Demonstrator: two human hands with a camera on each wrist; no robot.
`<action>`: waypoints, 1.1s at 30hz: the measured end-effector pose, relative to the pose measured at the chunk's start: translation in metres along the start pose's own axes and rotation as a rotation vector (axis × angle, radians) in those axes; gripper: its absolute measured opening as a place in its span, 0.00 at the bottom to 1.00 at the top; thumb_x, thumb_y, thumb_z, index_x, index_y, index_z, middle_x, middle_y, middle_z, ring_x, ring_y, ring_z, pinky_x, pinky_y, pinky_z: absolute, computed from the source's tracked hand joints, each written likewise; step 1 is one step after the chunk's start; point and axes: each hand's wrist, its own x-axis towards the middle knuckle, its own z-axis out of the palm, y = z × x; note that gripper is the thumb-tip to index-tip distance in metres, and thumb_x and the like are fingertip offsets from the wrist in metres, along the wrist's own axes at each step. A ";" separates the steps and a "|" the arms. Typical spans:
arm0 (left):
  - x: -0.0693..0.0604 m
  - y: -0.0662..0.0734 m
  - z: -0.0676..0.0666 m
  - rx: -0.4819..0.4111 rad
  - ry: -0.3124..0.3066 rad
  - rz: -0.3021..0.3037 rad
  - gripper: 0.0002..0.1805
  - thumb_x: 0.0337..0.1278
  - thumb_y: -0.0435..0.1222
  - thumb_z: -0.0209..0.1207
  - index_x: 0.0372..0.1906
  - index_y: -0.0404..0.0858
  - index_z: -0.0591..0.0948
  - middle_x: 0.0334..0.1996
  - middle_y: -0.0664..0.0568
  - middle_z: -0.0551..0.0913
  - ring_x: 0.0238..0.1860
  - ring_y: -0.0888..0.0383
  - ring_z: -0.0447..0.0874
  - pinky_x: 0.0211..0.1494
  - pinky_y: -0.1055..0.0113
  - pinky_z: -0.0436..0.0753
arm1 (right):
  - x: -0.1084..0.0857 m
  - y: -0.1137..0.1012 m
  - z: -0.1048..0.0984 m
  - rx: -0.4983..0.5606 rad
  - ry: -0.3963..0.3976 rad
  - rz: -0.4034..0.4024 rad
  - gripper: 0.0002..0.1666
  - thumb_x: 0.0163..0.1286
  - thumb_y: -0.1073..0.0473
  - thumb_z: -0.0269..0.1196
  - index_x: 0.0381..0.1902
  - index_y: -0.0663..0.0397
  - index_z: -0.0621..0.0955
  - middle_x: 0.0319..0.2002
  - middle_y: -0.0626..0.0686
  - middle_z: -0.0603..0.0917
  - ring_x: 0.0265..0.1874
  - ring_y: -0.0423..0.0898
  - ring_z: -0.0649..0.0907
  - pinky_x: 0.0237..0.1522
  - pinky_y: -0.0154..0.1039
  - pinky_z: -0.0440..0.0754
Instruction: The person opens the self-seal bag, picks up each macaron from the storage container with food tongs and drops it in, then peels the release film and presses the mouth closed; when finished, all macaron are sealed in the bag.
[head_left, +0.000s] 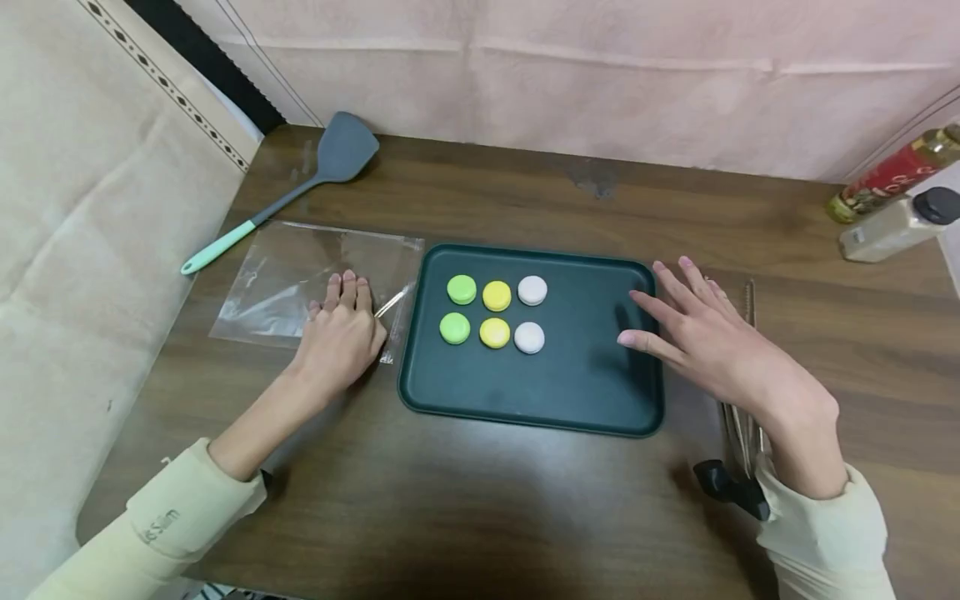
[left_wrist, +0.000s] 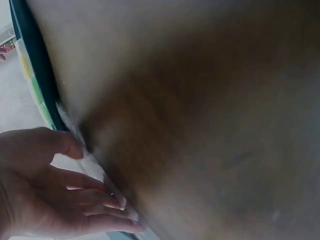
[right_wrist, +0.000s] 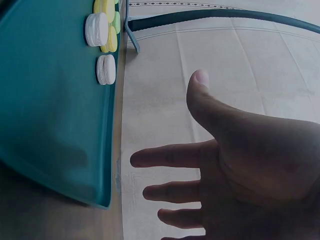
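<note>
My left hand [head_left: 339, 343] rests on a clear plastic bag [head_left: 262, 312], its fingers extended. In the left wrist view, the thumb and fingertips of that left hand [left_wrist: 55, 185] touch the film. Beside the bag lies a dark green tray [head_left: 585, 392]. On it, at the left, two green macarons [head_left: 454, 328], two yellow macarons [head_left: 495, 333] and two white macarons [head_left: 529, 337] stand in pairs. My right hand [head_left: 697, 337] hovers at the tray's right edge, fingers spread and holding nothing. In the right wrist view, the right hand [right_wrist: 240, 170] is apart from the tray.
A grey spatula [head_left: 345, 150] with a mint handle lies at the back left. Under my right forearm is a metal utensil [head_left: 742, 442] with a black handle, partly hidden. A red-labelled bottle [head_left: 892, 175] and a jar with a black cap [head_left: 888, 232] stand at the back right.
</note>
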 end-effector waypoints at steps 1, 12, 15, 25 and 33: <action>-0.001 0.000 0.001 0.010 0.020 0.014 0.32 0.74 0.36 0.51 0.70 0.13 0.72 0.70 0.17 0.74 0.71 0.21 0.76 0.54 0.21 0.82 | 0.000 0.000 0.001 0.001 -0.002 0.003 0.50 0.85 0.31 0.55 0.85 0.62 0.64 0.88 0.72 0.43 0.87 0.73 0.36 0.83 0.75 0.39; 0.014 0.016 -0.037 0.070 0.070 0.020 0.15 0.72 0.25 0.53 0.49 0.15 0.83 0.44 0.21 0.88 0.39 0.23 0.91 0.26 0.34 0.88 | -0.002 -0.008 0.000 -0.023 0.068 -0.070 0.47 0.84 0.33 0.59 0.82 0.63 0.69 0.87 0.71 0.51 0.87 0.73 0.44 0.83 0.75 0.47; 0.014 0.022 -0.055 0.008 0.068 -0.005 0.15 0.73 0.23 0.50 0.28 0.22 0.80 0.25 0.29 0.83 0.21 0.32 0.83 0.19 0.39 0.83 | 0.001 -0.023 0.000 -0.032 0.163 -0.217 0.41 0.82 0.39 0.65 0.79 0.62 0.75 0.85 0.69 0.61 0.86 0.71 0.54 0.81 0.73 0.58; 0.010 0.017 -0.070 -0.055 0.101 -0.017 0.21 0.74 0.24 0.53 0.18 0.34 0.70 0.12 0.46 0.67 0.15 0.47 0.68 0.16 0.47 0.75 | 0.025 -0.096 0.027 -0.049 0.197 -0.655 0.33 0.83 0.41 0.65 0.73 0.57 0.82 0.79 0.60 0.76 0.80 0.57 0.74 0.76 0.57 0.77; 0.008 0.017 -0.072 -0.083 0.090 0.000 0.10 0.78 0.27 0.55 0.35 0.27 0.79 0.19 0.31 0.81 0.19 0.31 0.83 0.22 0.38 0.82 | 0.062 -0.146 0.032 0.002 0.024 -0.788 0.37 0.87 0.44 0.61 0.82 0.59 0.71 0.84 0.55 0.69 0.83 0.49 0.70 0.81 0.45 0.71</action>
